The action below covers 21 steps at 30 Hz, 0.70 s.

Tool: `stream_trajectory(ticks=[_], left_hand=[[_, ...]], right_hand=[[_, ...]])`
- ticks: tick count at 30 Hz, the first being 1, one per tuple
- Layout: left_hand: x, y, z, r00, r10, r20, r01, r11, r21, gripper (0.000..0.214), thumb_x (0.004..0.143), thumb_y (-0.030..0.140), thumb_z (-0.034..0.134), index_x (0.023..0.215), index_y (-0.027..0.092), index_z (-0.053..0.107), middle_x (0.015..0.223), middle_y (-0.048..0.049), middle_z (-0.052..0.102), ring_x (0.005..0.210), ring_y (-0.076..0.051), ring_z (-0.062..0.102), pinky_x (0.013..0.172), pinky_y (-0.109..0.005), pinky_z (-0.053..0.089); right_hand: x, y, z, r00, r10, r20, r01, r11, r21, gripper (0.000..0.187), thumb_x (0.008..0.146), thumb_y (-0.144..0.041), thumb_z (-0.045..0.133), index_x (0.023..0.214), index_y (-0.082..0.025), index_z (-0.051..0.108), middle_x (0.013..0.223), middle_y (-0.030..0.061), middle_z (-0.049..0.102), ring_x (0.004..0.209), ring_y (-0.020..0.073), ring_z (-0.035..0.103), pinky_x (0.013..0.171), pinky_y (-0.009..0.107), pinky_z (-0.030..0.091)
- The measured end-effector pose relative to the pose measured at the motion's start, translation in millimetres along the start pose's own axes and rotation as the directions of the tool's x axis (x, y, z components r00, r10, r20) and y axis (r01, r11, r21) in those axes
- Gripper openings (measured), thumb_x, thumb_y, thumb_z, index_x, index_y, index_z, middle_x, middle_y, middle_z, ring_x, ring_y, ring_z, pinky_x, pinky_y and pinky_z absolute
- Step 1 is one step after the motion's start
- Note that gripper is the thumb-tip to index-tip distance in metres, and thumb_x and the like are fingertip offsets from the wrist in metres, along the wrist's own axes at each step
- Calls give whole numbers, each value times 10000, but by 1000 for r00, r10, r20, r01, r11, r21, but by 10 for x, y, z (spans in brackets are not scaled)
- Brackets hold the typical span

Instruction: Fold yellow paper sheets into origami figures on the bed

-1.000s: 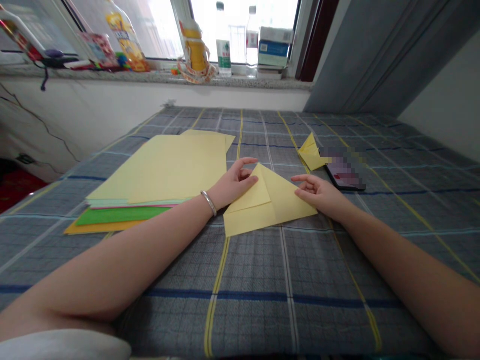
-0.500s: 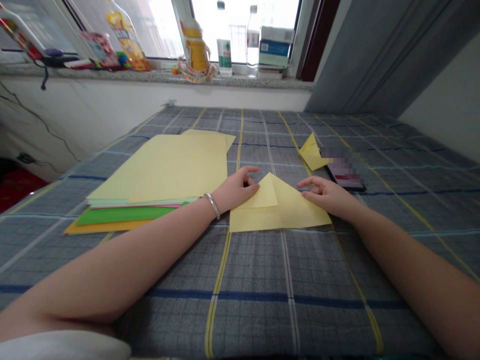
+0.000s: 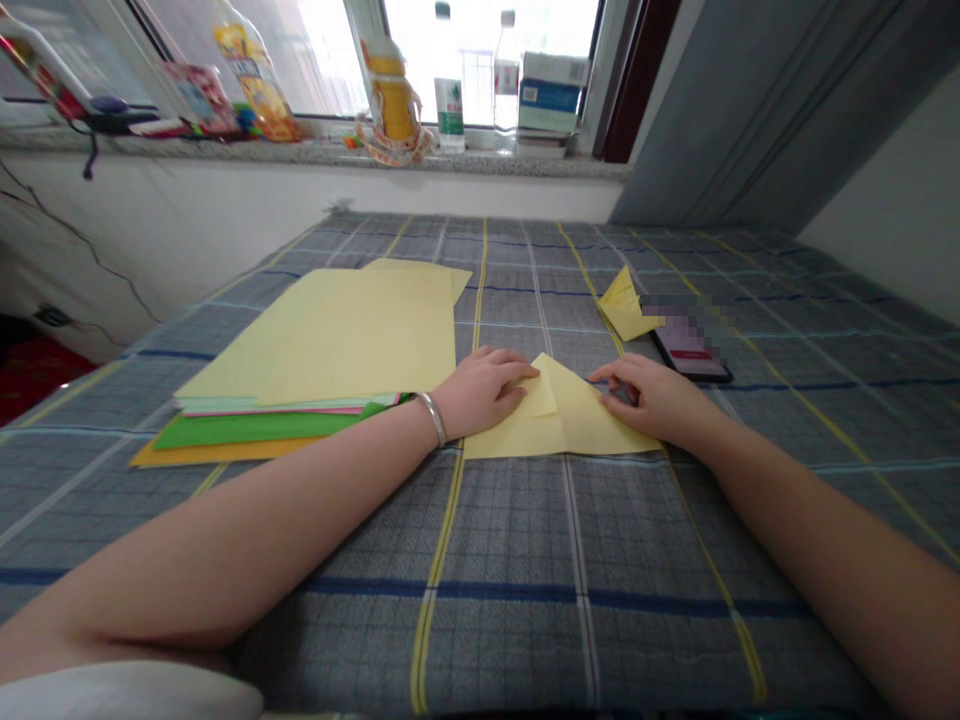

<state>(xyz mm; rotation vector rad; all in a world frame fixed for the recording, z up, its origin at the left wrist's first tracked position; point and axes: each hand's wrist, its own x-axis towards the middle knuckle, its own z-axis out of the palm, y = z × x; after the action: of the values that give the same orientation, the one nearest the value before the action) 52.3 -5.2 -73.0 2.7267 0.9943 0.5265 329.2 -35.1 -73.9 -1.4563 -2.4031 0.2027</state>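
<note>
A folded yellow paper triangle (image 3: 559,420) lies on the checked grey cloth (image 3: 525,560) in front of me. My left hand (image 3: 484,390), with a silver bracelet at the wrist, lies flat on the triangle's left flap, fingers stretched out. On the triangle's right side rests my right hand (image 3: 649,400), its fingers curled down against the paper edge. Neither hand lifts the paper off the cloth.
A stack of coloured paper sheets (image 3: 315,350), yellow on top, lies to the left. A small folded yellow piece (image 3: 624,305) and a phone (image 3: 690,350) sit at the back right. Bottles and a box (image 3: 550,100) stand on the windowsill.
The paper has turned so that its base lies level. My left hand has gone from a pinch at the flap's edge to lying flat on it. My right hand has moved onto the paper.
</note>
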Motion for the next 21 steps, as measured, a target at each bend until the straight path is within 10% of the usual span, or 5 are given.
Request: stream_trajectory(ticks=[5,12,21], left_hand=[[-25,27,15,999,-24,31,20,990,137,391,931,331,459,1298,243,563,1405,-68,506,1296,-281,409,1106,-528,267],[-9,58,11,988,-2,153,-22,987,158,473,937,448,443,1391,316,452,1494,-62,401,1358,-307,356,1113,-613,179],[-4,43,2,966,131,221,-167,973,156,510,976,387,372,1446,190,378,1511,-75,374,1405,-302,297,1140,-530,235]], right_hand=[[9,-75,50,970,-234,-65,233,972,-15,277,870,-273,542,1111,-184,647,1164,108,634,1092,232,566,974,408,433],[4,-162,112,983,-149,-109,152,988,21,302,864,-282,566,1141,-189,643,1237,109,610,1132,232,563,986,417,460],[-48,-389,20,917,-394,55,395,918,-9,392,904,-362,536,1259,-210,598,1310,99,590,1190,239,530,1025,433,420]])
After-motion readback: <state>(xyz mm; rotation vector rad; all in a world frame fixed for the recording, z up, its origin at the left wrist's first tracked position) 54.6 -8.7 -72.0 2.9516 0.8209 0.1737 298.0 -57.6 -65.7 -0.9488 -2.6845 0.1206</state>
